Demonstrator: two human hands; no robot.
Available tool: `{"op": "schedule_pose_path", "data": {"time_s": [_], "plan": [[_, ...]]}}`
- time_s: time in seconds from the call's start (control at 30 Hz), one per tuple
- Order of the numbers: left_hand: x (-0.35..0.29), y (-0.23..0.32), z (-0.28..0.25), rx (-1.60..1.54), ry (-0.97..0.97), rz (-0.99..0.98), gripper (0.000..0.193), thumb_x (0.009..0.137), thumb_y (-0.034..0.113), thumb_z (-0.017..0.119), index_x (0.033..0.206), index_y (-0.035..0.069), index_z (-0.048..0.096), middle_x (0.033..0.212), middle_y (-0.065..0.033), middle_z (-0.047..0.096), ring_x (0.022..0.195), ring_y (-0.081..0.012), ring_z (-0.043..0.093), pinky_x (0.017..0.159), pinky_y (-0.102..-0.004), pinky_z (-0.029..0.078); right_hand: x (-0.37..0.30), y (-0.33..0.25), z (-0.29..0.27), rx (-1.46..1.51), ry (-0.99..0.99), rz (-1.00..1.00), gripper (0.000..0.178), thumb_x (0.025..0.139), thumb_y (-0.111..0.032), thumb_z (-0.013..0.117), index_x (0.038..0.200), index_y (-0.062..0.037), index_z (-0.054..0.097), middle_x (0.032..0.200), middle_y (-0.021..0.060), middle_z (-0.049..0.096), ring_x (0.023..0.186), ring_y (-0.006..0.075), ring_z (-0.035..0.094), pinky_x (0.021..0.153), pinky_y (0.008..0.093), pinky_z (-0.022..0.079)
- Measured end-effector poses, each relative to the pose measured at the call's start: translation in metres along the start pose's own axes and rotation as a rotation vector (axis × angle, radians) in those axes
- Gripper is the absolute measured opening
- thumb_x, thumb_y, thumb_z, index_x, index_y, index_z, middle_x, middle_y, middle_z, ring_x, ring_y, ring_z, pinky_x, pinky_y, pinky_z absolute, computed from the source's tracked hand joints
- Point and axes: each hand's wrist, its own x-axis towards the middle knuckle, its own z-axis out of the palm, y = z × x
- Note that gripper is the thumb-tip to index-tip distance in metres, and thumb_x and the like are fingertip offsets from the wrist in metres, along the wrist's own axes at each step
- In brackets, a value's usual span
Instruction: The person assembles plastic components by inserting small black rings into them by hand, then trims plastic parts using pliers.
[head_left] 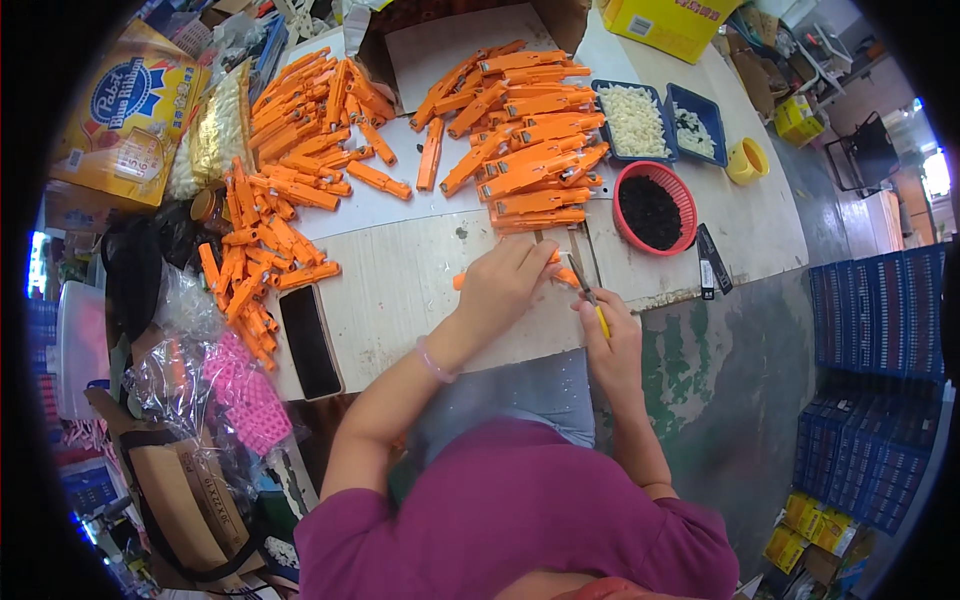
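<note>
My left hand (505,280) is closed on an orange plastic piece (566,276) at the front middle of the table. Its ends stick out on both sides of the fingers. My right hand (608,325) grips a slim tool with a metal front and a yellow handle (602,318). The tool's tip reaches the piece near my left fingertips; its exact kind is too small to make out. Just beyond my hands lies a stacked pile of similar orange pieces (540,130). More orange pieces (300,190) are heaped to the left.
A red basket of small black parts (684,215) stands at the right, near blue trays of whitish parts (660,150) and a yellow cup (758,160). Slim black packets (712,262) lie by the table edge. A phone (310,342) rests left, beside plastic bags and pink mesh (245,395).
</note>
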Motion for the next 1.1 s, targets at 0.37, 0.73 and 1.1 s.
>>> {"op": "schedule_pose_path", "data": {"time_s": [0.37,0.73,1.1], "plan": [[-0.024,0.005,-0.041,0.147,-0.028,-0.103,0.020,0.080,0.016,0.066,0.094,0.006,0.058,0.069,-0.0047,0.051,0.060,-0.0186,0.055,0.052,-0.0313,0.045,0.003,-0.003,0.020,-0.035,-0.146,-0.156,0.020,0.087,-0.014,0.059,0.086,0.0060,0.061,0.094,0.0181,0.059,0.087,0.0344,0.057,0.076,0.0385,0.046],[-0.039,0.011,-0.057,0.173,-0.031,-0.214,0.017,0.083,0.015,0.066,0.096,0.005,0.061,0.071,-0.0058,0.056,0.061,-0.0212,0.055,0.052,-0.0322,0.044,-0.007,-0.003,0.040,-0.001,-0.149,-0.186,0.018,0.086,-0.014,0.060,0.085,0.0039,0.061,0.094,0.0172,0.059,0.088,0.0328,0.057,0.076,0.0392,0.046],[-0.073,0.012,-0.098,-1.064,-0.431,-1.077,0.026,0.094,0.025,0.055,0.099,0.001,0.061,0.068,0.0042,0.051,0.060,-0.0045,0.047,0.049,-0.0208,0.037,-0.019,0.006,0.038,-0.085,-0.256,-0.532,0.016,0.080,-0.012,0.064,0.070,-0.0030,0.054,0.076,0.0117,0.055,0.073,0.0301,0.056,0.064,0.0397,0.047]]}}
